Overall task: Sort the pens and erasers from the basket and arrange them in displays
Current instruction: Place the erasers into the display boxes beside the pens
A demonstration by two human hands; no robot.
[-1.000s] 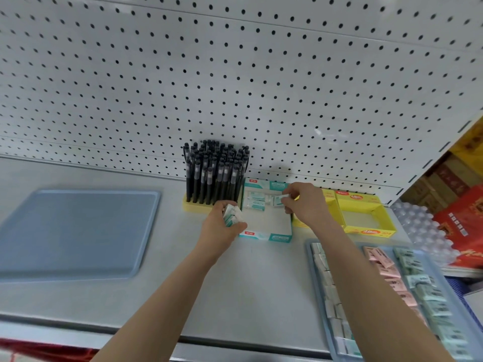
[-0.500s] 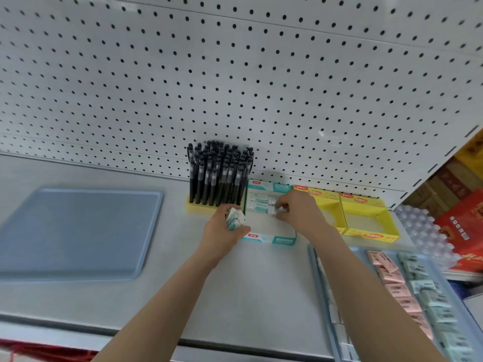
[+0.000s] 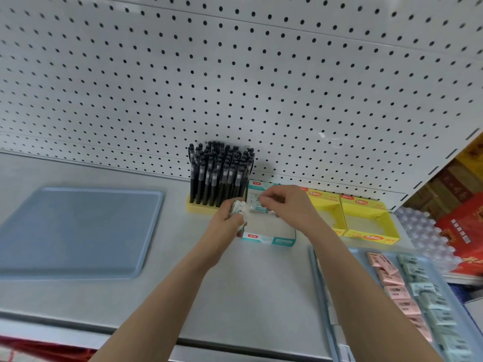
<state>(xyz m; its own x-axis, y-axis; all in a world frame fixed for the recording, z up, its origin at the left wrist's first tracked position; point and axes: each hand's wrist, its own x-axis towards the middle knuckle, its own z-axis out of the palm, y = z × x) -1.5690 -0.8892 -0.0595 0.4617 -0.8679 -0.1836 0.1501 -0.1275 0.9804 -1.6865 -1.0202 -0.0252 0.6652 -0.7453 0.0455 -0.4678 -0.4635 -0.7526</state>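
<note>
While the left hand (image 3: 226, 227) curls round a small bunch of erasers (image 3: 239, 208) just beside the teal box (image 3: 271, 241), the right hand (image 3: 287, 205) pinches one eraser (image 3: 255, 204) at the box's back end.

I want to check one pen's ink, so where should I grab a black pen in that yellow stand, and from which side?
Pinch the cap end from above and lift straight up. The black pens stand upright and tightly packed in the yellow stand, so only their tops are free; the pegboard blocks the back. A front-row pen is probably easiest.
</note>
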